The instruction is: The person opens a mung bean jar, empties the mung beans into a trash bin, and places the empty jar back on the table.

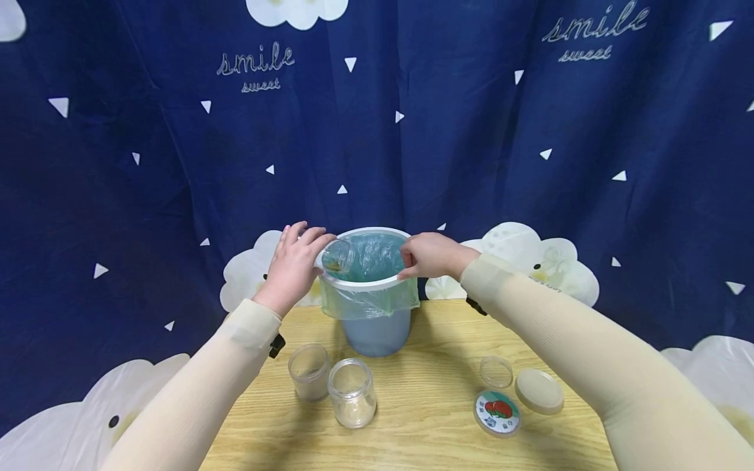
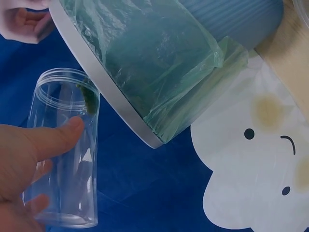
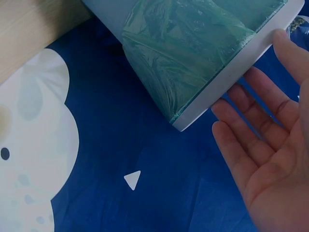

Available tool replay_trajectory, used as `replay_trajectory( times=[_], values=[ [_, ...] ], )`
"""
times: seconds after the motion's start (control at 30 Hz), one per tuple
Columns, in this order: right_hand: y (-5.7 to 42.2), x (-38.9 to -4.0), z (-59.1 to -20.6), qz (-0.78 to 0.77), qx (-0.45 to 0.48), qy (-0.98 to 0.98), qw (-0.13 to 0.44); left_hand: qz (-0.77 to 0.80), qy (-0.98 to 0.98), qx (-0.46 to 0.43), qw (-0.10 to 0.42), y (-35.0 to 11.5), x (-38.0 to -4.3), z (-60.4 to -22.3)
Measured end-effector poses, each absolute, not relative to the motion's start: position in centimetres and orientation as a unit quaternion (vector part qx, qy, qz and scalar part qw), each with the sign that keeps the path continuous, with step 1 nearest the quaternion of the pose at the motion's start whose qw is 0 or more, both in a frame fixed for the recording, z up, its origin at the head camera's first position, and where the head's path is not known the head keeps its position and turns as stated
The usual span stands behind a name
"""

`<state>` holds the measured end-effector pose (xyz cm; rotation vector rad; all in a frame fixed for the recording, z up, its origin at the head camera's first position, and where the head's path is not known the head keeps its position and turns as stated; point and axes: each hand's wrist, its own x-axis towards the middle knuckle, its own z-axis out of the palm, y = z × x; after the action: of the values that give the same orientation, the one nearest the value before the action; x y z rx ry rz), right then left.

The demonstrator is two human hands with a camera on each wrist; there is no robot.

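Note:
My left hand grips a clear plastic jar on its side, with its mouth at the left rim of a bin. A small dark green clump clings inside near the jar's mouth. The blue-grey trash bin has a white rim and a green plastic liner folded over its edge. At the right side of the rim is my right hand; thumb and fingertips hold the edge, as the right wrist view shows. Part of that grasp is hidden in the head view.
Two clear jars, a left one and a right one, stand on the wooden table before the bin. To the right lie a clear disc, a beige lid and a tomato-printed lid. A blue curtain hangs behind.

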<state>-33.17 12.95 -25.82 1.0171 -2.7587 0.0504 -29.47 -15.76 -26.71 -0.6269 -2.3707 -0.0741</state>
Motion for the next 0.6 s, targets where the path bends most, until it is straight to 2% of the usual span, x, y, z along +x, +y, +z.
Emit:
replay_trajectory(
  times=[0.6],
  values=[
    [12.97,-33.08,-25.87,0.020,0.342,-0.934,0.098,0.088,-0.884,-0.263,0.377,-15.48,-29.47,-27.40]
  ],
)
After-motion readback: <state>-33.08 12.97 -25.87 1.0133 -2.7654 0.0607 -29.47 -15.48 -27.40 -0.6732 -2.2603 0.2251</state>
